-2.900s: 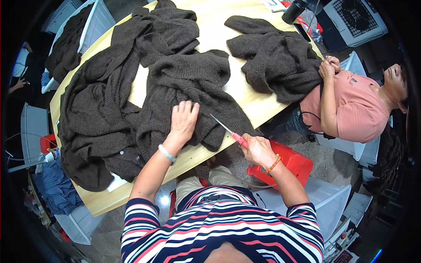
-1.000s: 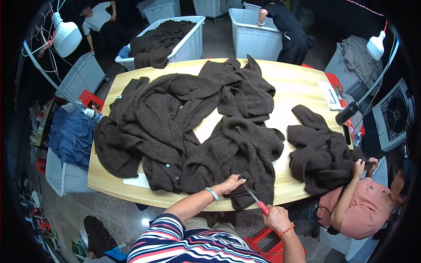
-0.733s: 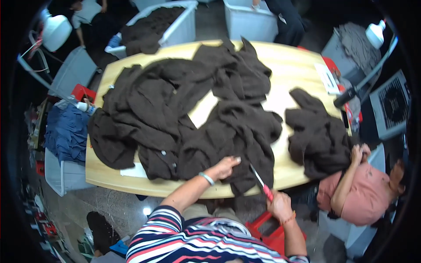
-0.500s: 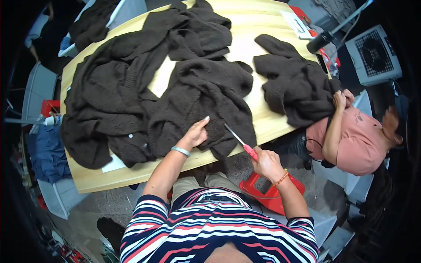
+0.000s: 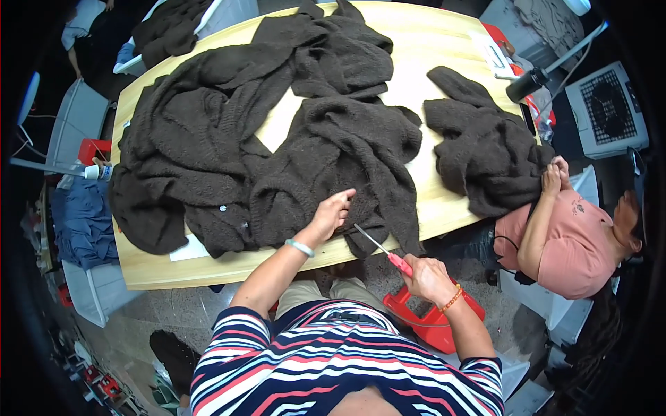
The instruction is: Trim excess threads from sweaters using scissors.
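Note:
A dark brown knitted garment (image 5: 316,159) lies bunched at the table's front edge. My left hand (image 5: 333,213) rests over its near part, fingers partly stretched and apart. My right hand (image 5: 427,277) is closed round the pinkish-red handle of a slim metal tool (image 5: 374,239); its exact kind is unclear. The tool's tip points away and to the left, over the near folds, close to my left fingers. Whether the tip touches the cloth cannot be made out.
More dark brown knitwear (image 5: 201,132) covers the left of the pale wooden table (image 5: 444,41). At the right, a person in a pink shirt (image 5: 555,249) handles another brown garment (image 5: 479,145). A red plastic stool (image 5: 444,322) stands near my right side. Lamp arms flank the table.
The view has shifted, so the table appears further right. The tool's tip has moved nearer to me and leftward, toward my left hand. My left hand stays over the garment.

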`<state>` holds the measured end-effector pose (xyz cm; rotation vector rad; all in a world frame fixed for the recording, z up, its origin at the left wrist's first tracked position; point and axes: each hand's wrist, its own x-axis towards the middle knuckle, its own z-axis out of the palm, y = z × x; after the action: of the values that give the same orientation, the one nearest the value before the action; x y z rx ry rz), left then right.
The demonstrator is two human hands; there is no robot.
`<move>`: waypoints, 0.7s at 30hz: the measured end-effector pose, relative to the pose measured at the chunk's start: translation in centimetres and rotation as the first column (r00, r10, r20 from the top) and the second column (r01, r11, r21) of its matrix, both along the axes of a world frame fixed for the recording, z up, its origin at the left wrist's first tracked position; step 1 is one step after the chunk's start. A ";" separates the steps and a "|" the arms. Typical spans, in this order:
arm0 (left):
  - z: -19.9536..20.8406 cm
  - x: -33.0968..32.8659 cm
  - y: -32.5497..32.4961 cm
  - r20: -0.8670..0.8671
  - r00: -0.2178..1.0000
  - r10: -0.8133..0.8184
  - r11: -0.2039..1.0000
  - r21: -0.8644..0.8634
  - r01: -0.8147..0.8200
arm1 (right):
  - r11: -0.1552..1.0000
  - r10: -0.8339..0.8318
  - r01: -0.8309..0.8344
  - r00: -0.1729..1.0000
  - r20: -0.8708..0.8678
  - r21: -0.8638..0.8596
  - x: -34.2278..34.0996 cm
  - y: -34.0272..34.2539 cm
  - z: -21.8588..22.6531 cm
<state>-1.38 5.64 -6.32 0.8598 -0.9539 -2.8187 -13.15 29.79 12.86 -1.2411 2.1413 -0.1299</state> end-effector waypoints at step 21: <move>23.9 1.1 6.6 -0.590 0.529 -0.611 0.760 -0.624 0.182 | 0.865 0.224 -0.011 0.903 0.366 -0.502 -0.3 -0.4 -10.2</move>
<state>-0.25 12.26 17.56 -0.7266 -1.7053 -2.5268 -13.50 29.43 2.70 -1.4650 1.6965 -0.8561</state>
